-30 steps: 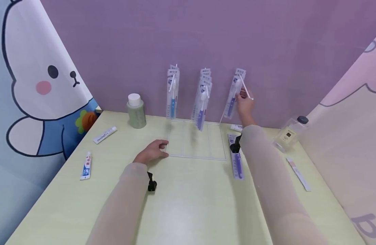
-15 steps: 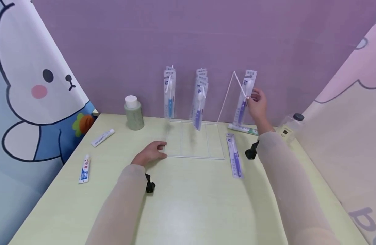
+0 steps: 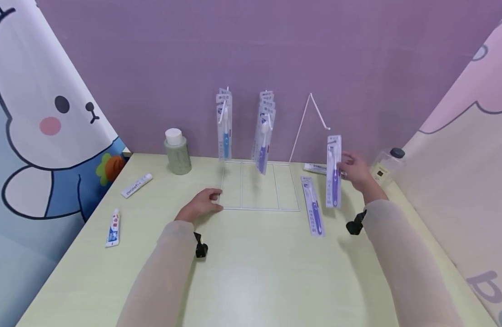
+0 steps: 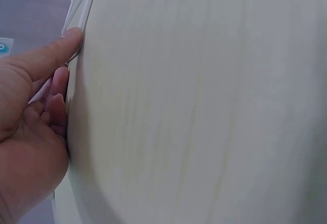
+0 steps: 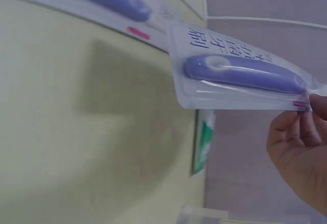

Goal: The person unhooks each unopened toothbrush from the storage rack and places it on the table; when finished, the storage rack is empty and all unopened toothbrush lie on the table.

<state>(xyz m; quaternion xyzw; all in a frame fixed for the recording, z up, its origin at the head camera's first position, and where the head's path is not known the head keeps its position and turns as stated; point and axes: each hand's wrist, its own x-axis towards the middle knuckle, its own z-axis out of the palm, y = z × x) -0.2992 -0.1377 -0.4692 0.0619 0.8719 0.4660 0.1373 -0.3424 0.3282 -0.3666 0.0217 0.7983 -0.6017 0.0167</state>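
My right hand (image 3: 356, 171) pinches the edge of a packaged purple toothbrush (image 3: 334, 171), which hangs upright above the table; its purple handle shows through the clear pack in the right wrist view. A second packaged purple toothbrush (image 3: 313, 206) lies flat beside it. My left hand (image 3: 201, 203) holds the left front edge of a white wire display rack (image 3: 259, 209), finger and thumb at the wire (image 4: 88, 9). Packaged toothbrushes hang from the rack's left hook (image 3: 225, 125) and middle hook (image 3: 264, 131). The right hook (image 3: 319, 111) carries nothing.
A green bottle with a white cap (image 3: 178, 152) stands left of the rack. Two small tubes (image 3: 137, 185) (image 3: 113, 228) lie at the left. Behind the held pack lies another tube (image 3: 315, 168). A clear black-capped bottle (image 3: 387, 165) stands at the right, partly hidden by my hand.
The packaged toothbrush has come off the right hook; my right hand has drawn it right, then down toward the table. My left hand has stayed at the rack's edge.
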